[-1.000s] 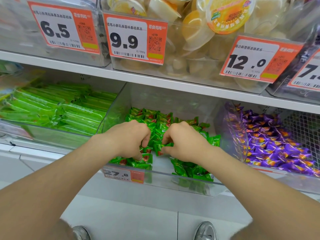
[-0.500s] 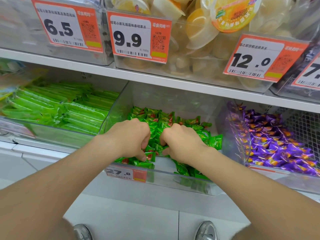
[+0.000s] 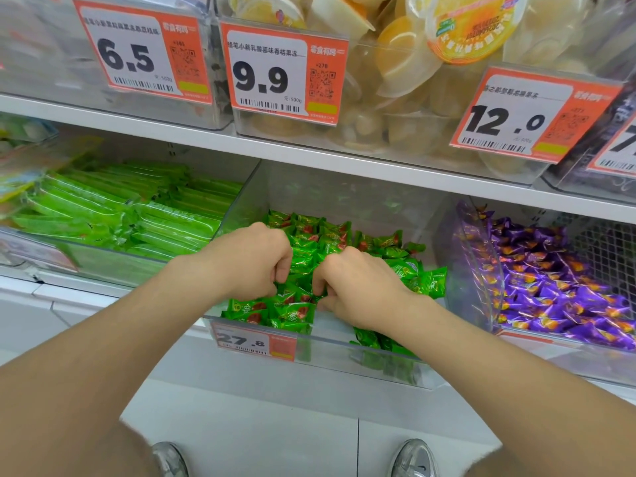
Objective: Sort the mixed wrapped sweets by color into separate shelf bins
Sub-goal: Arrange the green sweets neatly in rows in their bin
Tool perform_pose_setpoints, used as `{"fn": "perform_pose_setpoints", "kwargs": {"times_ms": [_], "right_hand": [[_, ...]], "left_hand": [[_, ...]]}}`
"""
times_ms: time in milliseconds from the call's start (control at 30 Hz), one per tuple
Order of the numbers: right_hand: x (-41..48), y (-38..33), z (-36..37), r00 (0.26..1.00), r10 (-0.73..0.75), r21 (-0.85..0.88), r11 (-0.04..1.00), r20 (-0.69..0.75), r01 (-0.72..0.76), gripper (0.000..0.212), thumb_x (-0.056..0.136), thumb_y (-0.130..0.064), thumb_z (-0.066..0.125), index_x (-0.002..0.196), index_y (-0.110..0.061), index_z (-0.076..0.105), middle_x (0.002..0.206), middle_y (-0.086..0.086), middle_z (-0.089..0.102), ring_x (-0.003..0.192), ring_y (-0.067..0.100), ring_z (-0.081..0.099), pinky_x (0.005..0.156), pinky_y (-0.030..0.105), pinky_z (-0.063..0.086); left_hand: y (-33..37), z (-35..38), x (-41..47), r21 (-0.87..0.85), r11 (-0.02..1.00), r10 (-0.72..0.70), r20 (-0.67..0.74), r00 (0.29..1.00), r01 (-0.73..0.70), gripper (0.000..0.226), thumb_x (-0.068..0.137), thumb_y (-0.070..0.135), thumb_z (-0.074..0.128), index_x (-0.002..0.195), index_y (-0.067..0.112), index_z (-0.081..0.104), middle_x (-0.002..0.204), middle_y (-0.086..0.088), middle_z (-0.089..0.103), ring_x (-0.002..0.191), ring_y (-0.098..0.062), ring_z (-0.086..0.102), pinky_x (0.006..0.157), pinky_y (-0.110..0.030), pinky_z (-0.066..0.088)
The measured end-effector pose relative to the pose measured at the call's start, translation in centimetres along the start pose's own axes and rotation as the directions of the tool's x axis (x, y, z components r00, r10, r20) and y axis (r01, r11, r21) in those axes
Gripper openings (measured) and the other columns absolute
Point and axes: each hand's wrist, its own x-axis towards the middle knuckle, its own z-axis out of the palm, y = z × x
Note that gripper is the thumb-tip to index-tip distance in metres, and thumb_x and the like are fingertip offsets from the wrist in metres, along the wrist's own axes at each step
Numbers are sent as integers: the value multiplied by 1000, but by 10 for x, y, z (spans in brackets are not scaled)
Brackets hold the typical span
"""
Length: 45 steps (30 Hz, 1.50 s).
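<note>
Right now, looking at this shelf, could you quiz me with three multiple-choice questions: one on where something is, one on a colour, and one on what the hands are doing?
1. Which bin are the left hand and right hand in?
A. the middle bin, above the 27.8 tag
B. the bin tagged 6.5
C. the bin tagged 12.0

2. What fills the bin just right of the hands?
A. red sweets
B. purple sweets
C. white sweets

3. How are the hands?
A. flat and open above the shelf
B. hanging at the person's sides
C. fingers curled into the green sweets

Answers:
1 A: both hands sit inside the middle bin, behind the 27.8 tag.
2 B: purple sweets are piled in that bin.
3 C: the fingers of both hands curl round green wrappers.
</note>
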Motion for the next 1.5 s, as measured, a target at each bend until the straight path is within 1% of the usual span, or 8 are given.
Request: {"fn": "perform_pose_setpoints", "kwargs": {"times_ms": [200,367,567,833,1067,1167,1300,1500], "right_hand": [[0,1,-2,998,31,-17,999,-49,-32,16,86,-22,79,100,-23,73,96,6,67,89,34,66,67,35,49],[0,0,1,994,60,-104,992,-88,-69,20,93,-29,74,89,-16,60,84,7,52,81,35,59,65,36,45],[5,0,10,996,0,-29,1000,-88,-3,7,92,-22,73,99,-21,71,92,6,65,89,35,66,68,38,53],[18,6,17,997,-82,111,990,-16,83,15,91,-32,75,95,-18,78,79,3,69,82,29,66,70,44,59],[28,7,21,988,-138,212,966,-69,150,16,90,-19,74,100,-29,82,85,-4,75,85,20,67,77,41,58],[31,7,16,992,-93,240,965,-79,110,9,86,-26,81,95,-29,81,80,-6,73,82,18,67,76,40,59],[22,18,-7,995,-35,215,975,-94,54,9,82,-30,85,88,-27,78,70,-13,68,77,9,65,80,38,60],[-3,11,-16,979,-123,226,970,161,85,17,78,-41,81,89,-28,80,66,-18,72,65,-6,65,84,31,60]], "left_hand": [[4,14,0,129,989,59,58,997,-66,28,82,4,76,94,29,74,87,9,55,95,-23,69,81,-42,62],[6,17,3,135,987,78,39,996,-83,27,84,4,78,89,30,73,98,4,61,98,-23,69,83,-43,61],[5,16,4,63,996,57,29,998,-59,39,82,0,75,69,36,69,85,11,55,89,-20,69,81,-43,61],[11,16,0,129,990,55,38,998,-60,13,86,19,81,93,29,77,97,4,65,95,-24,68,74,-38,58],[12,17,2,35,998,55,13,998,-55,17,81,23,87,93,35,81,71,16,53,82,-19,66,73,-37,59],[12,19,2,32,999,27,-35,999,-26,17,80,32,88,90,34,75,79,12,56,85,-21,66,71,-36,57],[11,18,2,75,997,4,-44,999,-1,33,81,39,87,107,31,67,99,8,58,96,-21,63,71,-33,49],[9,16,3,68,998,3,-16,1000,-1,37,81,43,87,112,31,70,104,5,60,98,-22,65,79,-37,57]]}}
